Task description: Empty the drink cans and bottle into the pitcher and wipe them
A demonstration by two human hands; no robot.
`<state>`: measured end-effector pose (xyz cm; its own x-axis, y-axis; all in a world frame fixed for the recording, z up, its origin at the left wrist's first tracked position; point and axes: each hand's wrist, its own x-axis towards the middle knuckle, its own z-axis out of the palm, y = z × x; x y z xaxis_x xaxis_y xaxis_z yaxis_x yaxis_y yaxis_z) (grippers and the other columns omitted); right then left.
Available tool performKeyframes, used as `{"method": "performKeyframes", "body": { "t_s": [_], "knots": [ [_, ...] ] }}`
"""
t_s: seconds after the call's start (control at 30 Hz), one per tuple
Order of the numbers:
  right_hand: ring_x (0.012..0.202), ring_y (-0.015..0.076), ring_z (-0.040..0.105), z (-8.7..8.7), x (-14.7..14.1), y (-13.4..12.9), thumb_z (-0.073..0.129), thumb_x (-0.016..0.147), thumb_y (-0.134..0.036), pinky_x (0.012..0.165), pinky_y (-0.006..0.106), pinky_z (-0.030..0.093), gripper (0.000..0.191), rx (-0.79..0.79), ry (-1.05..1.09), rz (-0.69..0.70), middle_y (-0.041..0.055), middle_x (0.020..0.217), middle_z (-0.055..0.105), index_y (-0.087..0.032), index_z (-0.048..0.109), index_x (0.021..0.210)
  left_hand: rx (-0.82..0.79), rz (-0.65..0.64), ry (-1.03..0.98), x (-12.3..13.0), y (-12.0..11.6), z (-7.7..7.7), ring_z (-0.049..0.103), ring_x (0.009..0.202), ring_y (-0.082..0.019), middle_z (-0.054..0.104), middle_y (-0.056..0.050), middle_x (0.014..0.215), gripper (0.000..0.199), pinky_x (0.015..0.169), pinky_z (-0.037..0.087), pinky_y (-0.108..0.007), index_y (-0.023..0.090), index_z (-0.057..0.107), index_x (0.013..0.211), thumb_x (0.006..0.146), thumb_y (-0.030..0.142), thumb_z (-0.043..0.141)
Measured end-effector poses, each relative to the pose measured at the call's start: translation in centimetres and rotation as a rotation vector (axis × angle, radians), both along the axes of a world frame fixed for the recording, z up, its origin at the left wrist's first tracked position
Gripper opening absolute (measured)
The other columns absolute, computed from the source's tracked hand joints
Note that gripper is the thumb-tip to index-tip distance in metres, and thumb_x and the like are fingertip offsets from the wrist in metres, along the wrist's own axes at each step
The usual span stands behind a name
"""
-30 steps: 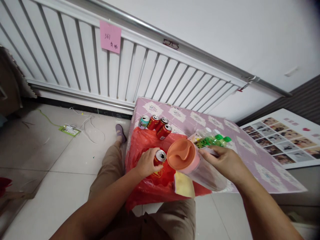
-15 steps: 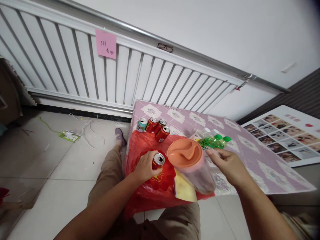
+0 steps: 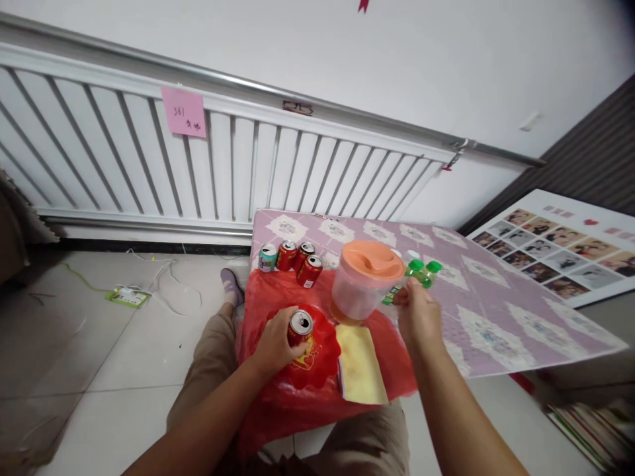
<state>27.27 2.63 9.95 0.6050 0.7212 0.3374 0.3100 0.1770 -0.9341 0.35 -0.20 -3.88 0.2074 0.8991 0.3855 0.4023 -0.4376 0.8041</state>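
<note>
My left hand is wrapped round an opened red can, held upright over a red scalloped plate. My right hand is closed at the right side of a translucent pitcher with an orange lid; its grip, likely on the handle, is hard to make out. The pitcher stands upright with some amber liquid at its bottom. A yellow cloth lies in front of it. Behind the plate stand a teal can and three red cans.
Green-capped bottles are behind the pitcher on the patterned table cover. Red plastic sheeting lies under the plate. A white radiator runs behind the table. A power strip rests on the floor at left.
The pitcher has gone from strongly tilted to upright. My right hand has moved left and is beside it. My left hand still holds the can; the whole view has shifted.
</note>
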Motion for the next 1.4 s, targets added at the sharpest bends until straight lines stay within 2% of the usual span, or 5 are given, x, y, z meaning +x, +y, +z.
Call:
{"method": "performKeyframes", "body": {
  "t_s": [0.37,0.63,0.93,1.23,1.4],
  "knots": [
    [0.051,0.0091,0.039,-5.7,-1.7,2.2,0.064,0.069,-0.061,0.05,0.024,0.034,0.044,0.09,0.3,-0.089,-0.0079,0.052,0.044,-0.021,0.048,0.059,-0.011,0.022,-0.008,0.4,0.1,-0.3,0.057,0.123,-0.03,0.059,-0.012,0.131,0.074,0.107,0.045,-0.051,0.022,0.045,0.131,0.065,0.021,0.078],
    [0.055,0.0113,0.044,-7.2,-1.4,1.3,0.06,0.075,-0.059,0.053,0.025,0.038,0.041,0.011,0.291,-0.036,-0.0059,0.057,0.049,-0.02,0.054,0.064,-0.036,0.022,0.009,0.2,0.1,-0.4,0.057,0.123,-0.03,0.059,-0.012,0.131,0.073,0.107,0.044,-0.051,0.022,0.045,0.131,0.066,0.023,0.078],
    [0.103,0.0193,0.057,-8.9,-2.8,-3.5,0.06,0.081,-0.052,0.093,0.034,0.045,0.045,0.032,0.248,-0.137,0.0058,0.115,0.06,-0.021,0.055,0.113,-0.085,-0.004,-0.006,0.2,0.0,0.3,0.055,0.124,-0.029,0.057,-0.012,0.131,0.074,0.109,0.043,-0.05,0.02,0.044,0.131,0.066,0.024,0.079],
    [0.117,0.0263,0.056,-11.7,-5.4,-9.5,0.055,0.083,-0.051,0.096,0.039,0.046,0.05,-0.166,0.075,-0.097,0.0132,0.129,0.058,-0.022,0.051,0.123,-0.081,-0.035,-0.007,0.0,0.2,0.2,0.054,0.127,-0.028,0.056,-0.011,0.134,0.077,0.11,0.042,-0.048,0.022,0.042,0.133,0.066,0.024,0.079],
    [0.122,0.0337,0.052,-12.9,-3.9,-9.8,0.051,0.079,-0.048,0.105,0.052,0.037,0.05,-0.346,-0.358,-0.052,0.017,0.127,0.061,-0.017,0.058,0.118,-0.066,-0.02,-0.006,-0.1,0.2,0.0,0.054,0.127,-0.028,0.055,-0.012,0.135,0.078,0.111,0.042,-0.047,0.021,0.042,0.134,0.066,0.026,0.08]
  ]
}}
